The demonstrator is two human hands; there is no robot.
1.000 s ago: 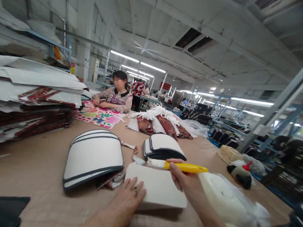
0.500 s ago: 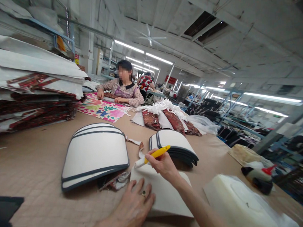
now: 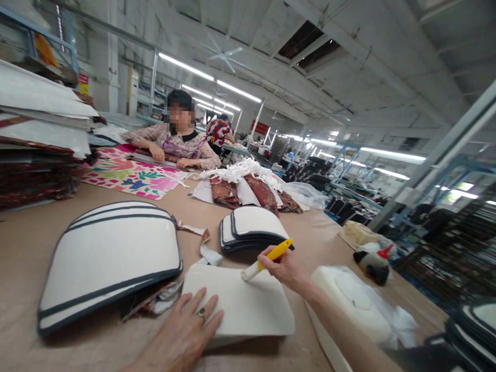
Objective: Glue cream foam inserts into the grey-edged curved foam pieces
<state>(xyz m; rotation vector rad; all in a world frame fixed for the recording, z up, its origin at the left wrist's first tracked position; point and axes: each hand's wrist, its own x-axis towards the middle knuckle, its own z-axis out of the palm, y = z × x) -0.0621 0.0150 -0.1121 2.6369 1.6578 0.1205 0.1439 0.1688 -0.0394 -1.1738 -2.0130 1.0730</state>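
A cream curved panel (image 3: 247, 308) lies on the brown table (image 3: 9, 259) in front of me. My left hand (image 3: 190, 319), with a ring on one finger, rests with fingers spread on the panel's left part. In my right hand (image 3: 283, 266) is a yellow-handled brush (image 3: 279, 250), its pale tip down on the panel's upper middle. Left of the panel sits a stack of large white panels with dark edging (image 3: 119, 252). Behind my right hand stands a stack of smaller dark-edged panels (image 3: 257, 224). Patterned fabric scraps (image 3: 165, 300) lie between the large stack and the cream panel.
A wrapped cream block (image 3: 349, 303) and a red-tipped bottle (image 3: 375, 261) are at the right. Across the table, a person (image 3: 180, 132) sits behind floral fabric (image 3: 134, 174). Red-brown cloth with white strips (image 3: 248, 186) lies at the back, and a tall fabric pile (image 3: 33, 146) at the left.
The brush in my right hand has moved from the panel's upper left edge rightward onto its surface. The view has turned right, so things appear further left. My left hand stays on the panel.
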